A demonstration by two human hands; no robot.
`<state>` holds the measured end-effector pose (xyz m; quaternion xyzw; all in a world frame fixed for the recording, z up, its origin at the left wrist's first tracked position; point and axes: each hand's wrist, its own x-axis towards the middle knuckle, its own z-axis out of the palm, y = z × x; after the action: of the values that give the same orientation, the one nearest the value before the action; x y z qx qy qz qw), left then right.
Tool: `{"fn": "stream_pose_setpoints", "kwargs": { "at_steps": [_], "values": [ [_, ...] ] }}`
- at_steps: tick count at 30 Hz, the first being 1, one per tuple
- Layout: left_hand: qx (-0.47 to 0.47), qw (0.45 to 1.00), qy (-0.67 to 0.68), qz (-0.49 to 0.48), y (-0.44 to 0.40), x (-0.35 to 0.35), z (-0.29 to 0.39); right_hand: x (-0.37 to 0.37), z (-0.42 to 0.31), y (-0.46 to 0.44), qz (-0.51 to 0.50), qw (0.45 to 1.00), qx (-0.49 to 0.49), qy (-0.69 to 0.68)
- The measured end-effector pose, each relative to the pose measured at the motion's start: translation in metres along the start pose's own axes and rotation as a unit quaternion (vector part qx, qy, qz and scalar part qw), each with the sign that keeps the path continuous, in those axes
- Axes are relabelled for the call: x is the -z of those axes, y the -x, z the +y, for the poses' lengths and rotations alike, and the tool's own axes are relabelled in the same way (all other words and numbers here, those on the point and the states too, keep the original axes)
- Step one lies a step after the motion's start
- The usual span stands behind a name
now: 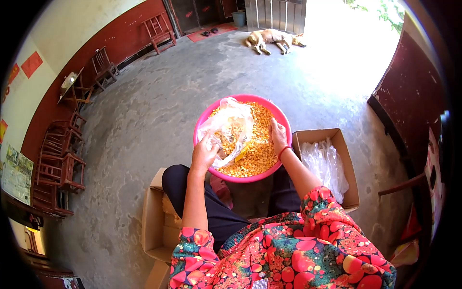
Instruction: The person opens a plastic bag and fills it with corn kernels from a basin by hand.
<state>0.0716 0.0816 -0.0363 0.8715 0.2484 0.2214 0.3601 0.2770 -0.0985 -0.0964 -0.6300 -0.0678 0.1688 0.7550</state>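
Note:
A pink basin [286, 115] full of yellow corn kernels [260, 159] sits in front of my knees. My left hand [206, 151] grips the lower left edge of a clear plastic bag [245, 118], which lies open over the kernels with some of them showing through it. At the basin's right side, my right hand [277, 137] is closed at the inner edge, over the kernels. Whatever its fingers hold, if anything, is hidden. A red band circles the right wrist.
On the right stands a cardboard box [350, 178] of clear plastic bags [326, 166]. Another cardboard box [153, 226] is by my left leg. A dog [272, 38] lies near the doorway. Wooden chairs [72, 171] line the left wall.

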Motion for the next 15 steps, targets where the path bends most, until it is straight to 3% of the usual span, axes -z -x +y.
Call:
{"fn": "stream_pose_setpoints", "kwargs": {
  "at_steps": [1, 5, 8, 15],
  "values": [
    [-0.001, 1.000, 0.000, 0.000, 0.000, 0.000, 0.000, 0.000, -0.007, 0.001, -0.005, 0.996, -0.063, -0.060],
    [0.004, 1.000, -0.002, -0.007, 0.002, 0.003, 0.008, -0.006, -0.010, -0.007, -0.031, 0.971, -0.128, -0.201],
    [0.012, 1.000, 0.010, -0.016, 0.001, 0.002, 0.006, -0.023, -0.016, -0.007, -0.030, 0.958, -0.144, -0.247],
    [-0.005, 1.000, 0.024, -0.012, 0.001, 0.002, 0.004, -0.088, -0.069, 0.023, -0.167, 0.925, -0.107, -0.324]
  ]
}}
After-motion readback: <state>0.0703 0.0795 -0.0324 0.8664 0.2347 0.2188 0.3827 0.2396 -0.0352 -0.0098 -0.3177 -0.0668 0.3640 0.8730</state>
